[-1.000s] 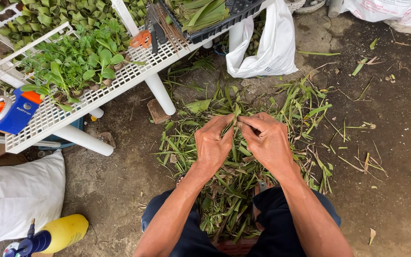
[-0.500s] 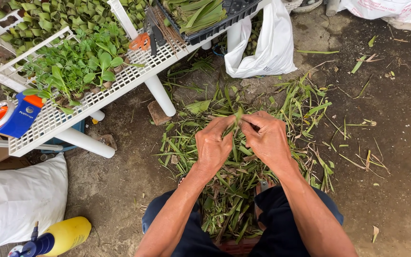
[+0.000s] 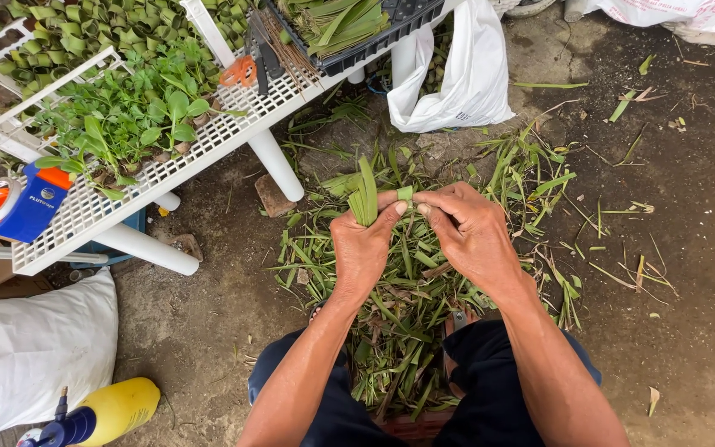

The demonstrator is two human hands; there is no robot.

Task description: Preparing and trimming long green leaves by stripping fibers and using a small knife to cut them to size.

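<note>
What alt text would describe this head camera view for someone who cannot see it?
Two bare hands, left hand and right hand, fold a green leaf strip above a pile of leaf cuttings on dirt ground; a white slatted rack holds seedlings.

Green leaf strip (image 3: 366, 197) at 12 o'clock; white slatted table (image 3: 93, 217), orange scissors (image 3: 237, 72) at 10; blue-and-orange tape dispenser (image 3: 14, 207) at 9; yellow spray bottle (image 3: 113, 410) at 7.

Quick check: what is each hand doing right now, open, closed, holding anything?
Left hand: closed around a folded green leaf strip.
Right hand: fingers pinched on the same strip's end.
</note>
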